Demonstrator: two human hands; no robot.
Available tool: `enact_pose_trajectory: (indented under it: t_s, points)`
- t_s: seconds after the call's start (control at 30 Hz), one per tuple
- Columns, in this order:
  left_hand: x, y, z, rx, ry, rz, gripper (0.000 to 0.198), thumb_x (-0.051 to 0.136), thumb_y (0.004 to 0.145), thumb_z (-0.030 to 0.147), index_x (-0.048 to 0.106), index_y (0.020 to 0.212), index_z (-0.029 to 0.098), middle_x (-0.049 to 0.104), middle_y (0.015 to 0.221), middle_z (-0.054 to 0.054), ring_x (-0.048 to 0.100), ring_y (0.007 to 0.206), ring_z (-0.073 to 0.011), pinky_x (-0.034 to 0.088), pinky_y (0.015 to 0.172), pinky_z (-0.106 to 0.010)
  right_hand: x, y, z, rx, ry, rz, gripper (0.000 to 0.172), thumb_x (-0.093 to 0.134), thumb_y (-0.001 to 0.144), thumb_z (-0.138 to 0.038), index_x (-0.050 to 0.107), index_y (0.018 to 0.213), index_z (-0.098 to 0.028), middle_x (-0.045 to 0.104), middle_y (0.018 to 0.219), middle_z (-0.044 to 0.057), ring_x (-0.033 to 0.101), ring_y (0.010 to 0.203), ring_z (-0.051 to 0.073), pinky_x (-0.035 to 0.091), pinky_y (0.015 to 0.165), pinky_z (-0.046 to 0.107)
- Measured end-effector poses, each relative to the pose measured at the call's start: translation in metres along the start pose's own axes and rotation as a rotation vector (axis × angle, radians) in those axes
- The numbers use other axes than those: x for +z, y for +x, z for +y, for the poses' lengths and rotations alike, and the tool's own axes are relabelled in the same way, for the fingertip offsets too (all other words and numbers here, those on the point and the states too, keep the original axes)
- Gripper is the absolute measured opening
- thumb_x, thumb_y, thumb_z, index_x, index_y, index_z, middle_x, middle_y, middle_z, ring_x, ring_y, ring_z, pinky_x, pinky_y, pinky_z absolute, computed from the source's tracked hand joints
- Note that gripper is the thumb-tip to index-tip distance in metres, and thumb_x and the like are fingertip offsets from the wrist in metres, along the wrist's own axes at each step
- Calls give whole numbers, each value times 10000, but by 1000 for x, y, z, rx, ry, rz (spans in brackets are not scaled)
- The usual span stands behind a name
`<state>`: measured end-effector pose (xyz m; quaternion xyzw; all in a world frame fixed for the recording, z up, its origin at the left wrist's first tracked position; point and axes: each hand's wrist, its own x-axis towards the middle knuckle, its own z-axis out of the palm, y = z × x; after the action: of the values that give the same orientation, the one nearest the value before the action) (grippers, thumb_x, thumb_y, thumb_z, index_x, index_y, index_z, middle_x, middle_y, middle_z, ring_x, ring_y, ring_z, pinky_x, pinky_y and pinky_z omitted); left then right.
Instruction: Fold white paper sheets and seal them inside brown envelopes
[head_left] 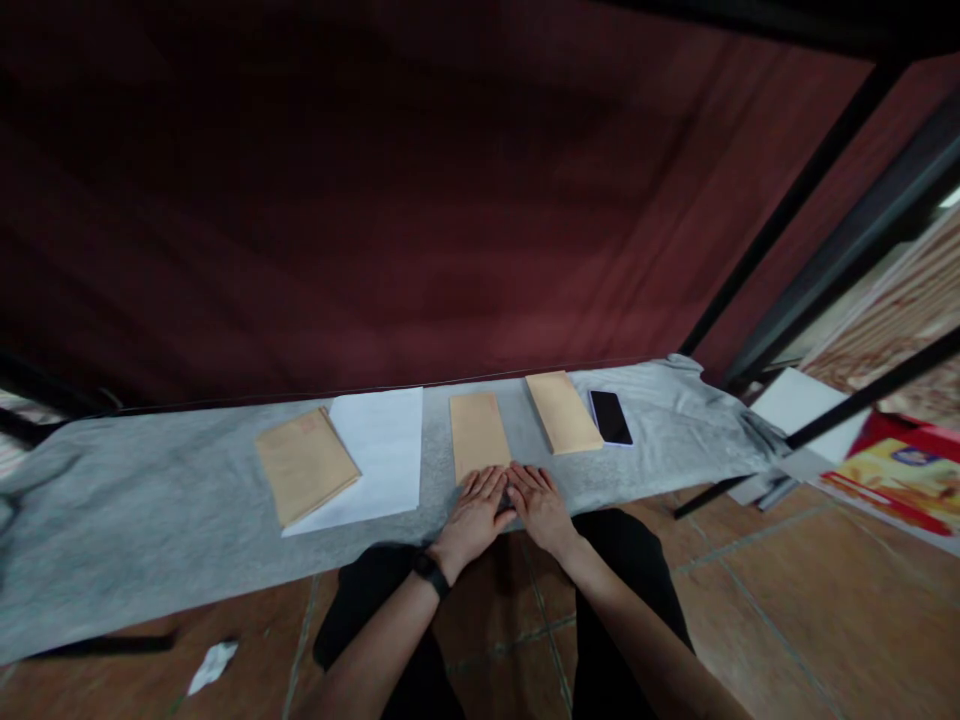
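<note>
A dark band (430,572) is going around the left wrist (448,556), maybe a watch, but it is looking blurry. Black trousers (637,556) are covering both legs (371,600). The left hand (474,512), right hand (540,510) and both forearms (626,612) are showing bare.

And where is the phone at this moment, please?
In the head view, the phone lies on the grey cloth, right of centre, just to the right of the rightmost brown envelope stack.

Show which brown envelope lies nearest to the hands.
The middle envelope, at the fingers; the left stack overlaps white paper, the right stack lies beside the phone.
</note>
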<state>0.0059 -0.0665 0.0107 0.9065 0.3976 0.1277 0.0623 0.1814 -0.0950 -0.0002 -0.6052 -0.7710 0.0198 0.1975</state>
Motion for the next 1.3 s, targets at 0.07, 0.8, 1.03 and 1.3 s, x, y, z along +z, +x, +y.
enact_pose_trajectory:
  t_s: [0.07,0.8,1.03,1.3]
  points:
    - [-1,-1,1,-23,2,14,556,495,968,420,467,1445,136,481,1503,-162,422,1418,-257,321,1181,-462,-1,-6,-1,6,19,6,417,362,1046,-297,549,1408,-207,551,1451,75,475,1368,241,336,1148,467]
    - [-13,24,4,-183,144,62,333,433,925,78,648,1161,172,686,1139,-128,631,1079,-279,471,962,-442,4,37,-8,459,403,73,317,508,862,-136,752,1047,-217,688,1103,126,622,1075,249,487,956,383]
    - [-14,30,-1,-224,73,114,360,453,933,158,584,1266,191,645,1222,-126,594,1121,-278,495,949,-424,3,45,-1,464,757,85,344,441,873,-252,737,1040,-199,752,964,73,701,873,212,574,781,351]
    - [-35,33,-10,-407,-353,433,242,398,988,260,631,1026,208,694,976,-87,670,900,-212,527,781,-319,3,42,-26,509,1141,193,384,558,849,-449,689,1121,-213,731,1098,80,686,967,224,569,837,365]
